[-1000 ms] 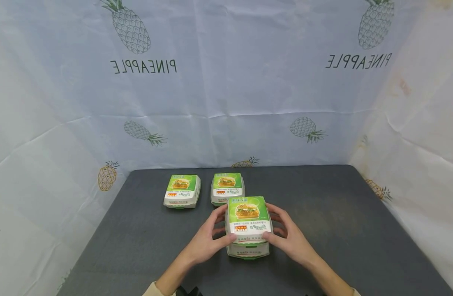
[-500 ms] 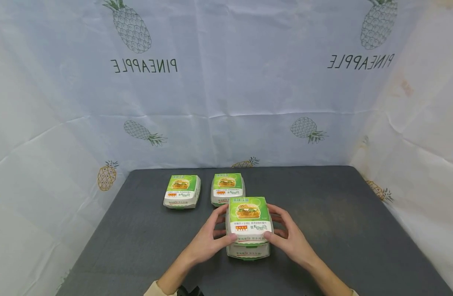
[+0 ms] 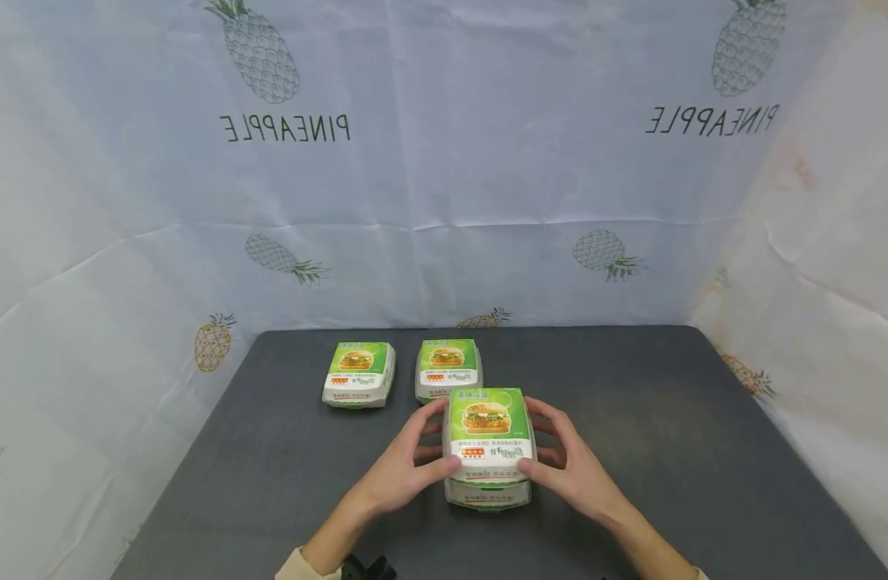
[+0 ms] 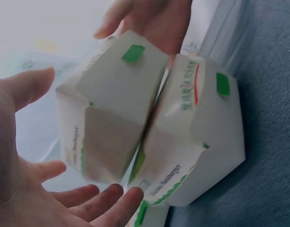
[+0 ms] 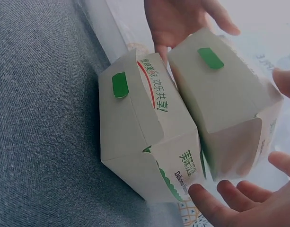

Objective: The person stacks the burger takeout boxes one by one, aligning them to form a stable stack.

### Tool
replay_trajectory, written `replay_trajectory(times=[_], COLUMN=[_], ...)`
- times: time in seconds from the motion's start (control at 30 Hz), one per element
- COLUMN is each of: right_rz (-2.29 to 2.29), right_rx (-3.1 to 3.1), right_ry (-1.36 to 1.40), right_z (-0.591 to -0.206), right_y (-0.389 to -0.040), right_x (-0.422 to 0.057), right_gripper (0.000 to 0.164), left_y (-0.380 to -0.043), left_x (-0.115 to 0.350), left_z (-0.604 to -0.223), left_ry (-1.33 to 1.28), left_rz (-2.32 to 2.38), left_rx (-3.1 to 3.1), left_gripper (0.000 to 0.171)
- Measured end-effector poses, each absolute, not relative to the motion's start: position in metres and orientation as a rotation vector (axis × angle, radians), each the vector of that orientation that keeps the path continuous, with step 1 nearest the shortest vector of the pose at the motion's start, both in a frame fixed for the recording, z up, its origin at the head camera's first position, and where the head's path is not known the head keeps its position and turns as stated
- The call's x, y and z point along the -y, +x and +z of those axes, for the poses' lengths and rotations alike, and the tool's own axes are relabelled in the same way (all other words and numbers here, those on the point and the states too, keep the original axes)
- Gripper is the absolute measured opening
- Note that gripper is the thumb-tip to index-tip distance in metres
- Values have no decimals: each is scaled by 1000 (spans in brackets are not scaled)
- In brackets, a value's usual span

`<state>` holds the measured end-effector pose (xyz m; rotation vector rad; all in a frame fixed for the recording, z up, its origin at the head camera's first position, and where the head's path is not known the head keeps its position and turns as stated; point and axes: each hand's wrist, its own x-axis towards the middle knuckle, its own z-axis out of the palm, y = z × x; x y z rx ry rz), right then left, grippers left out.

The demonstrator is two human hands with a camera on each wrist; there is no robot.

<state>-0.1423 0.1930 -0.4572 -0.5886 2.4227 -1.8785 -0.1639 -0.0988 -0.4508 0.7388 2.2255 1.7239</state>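
Observation:
Two white-and-green burger boxes are stacked near the front middle of the table. The upper box [image 3: 487, 435], with a burger picture on its lid, sits on the lower box [image 3: 487, 494]. Both are closed, and thin slits show between them in the left wrist view. My left hand [image 3: 396, 475] is at the stack's left side, fingers spread, thumb tip by the upper box's front corner. On the other side my right hand [image 3: 580, 471] mirrors it. Both wrist views show the thumbs a little off the upper box's walls, with fingertips close beside the boxes.
Behind the stack stands a matching burger box [image 3: 448, 366], partly covered by it in the head view. Another burger box [image 3: 358, 374] lies further left. The dark grey table [image 3: 669, 419] ends at pineapple-printed cloth [image 3: 444, 161] at the back and sides.
My left thumb has shifted very slightly outward from the upper box. Otherwise hands and boxes stay in place, and the head view drifts a little.

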Motion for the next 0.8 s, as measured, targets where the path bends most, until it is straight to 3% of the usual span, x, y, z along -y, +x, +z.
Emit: replay_trajectory(times=[0.47,0.8], right_rz=[-1818,-1838], right_rx=[-2452,-2429], right_ry=[-561,-555], right_z=[-455,-455], right_y=[-141,-140], right_x=[-193,-192], right_gripper=[78,78], left_y=[-191,-230], left_x=[104,98], left_z=[-443,-454], left_ry=[686,474], left_rz=[1643,1481], left_rx=[-2806,-2910], left_gripper=[51,67])
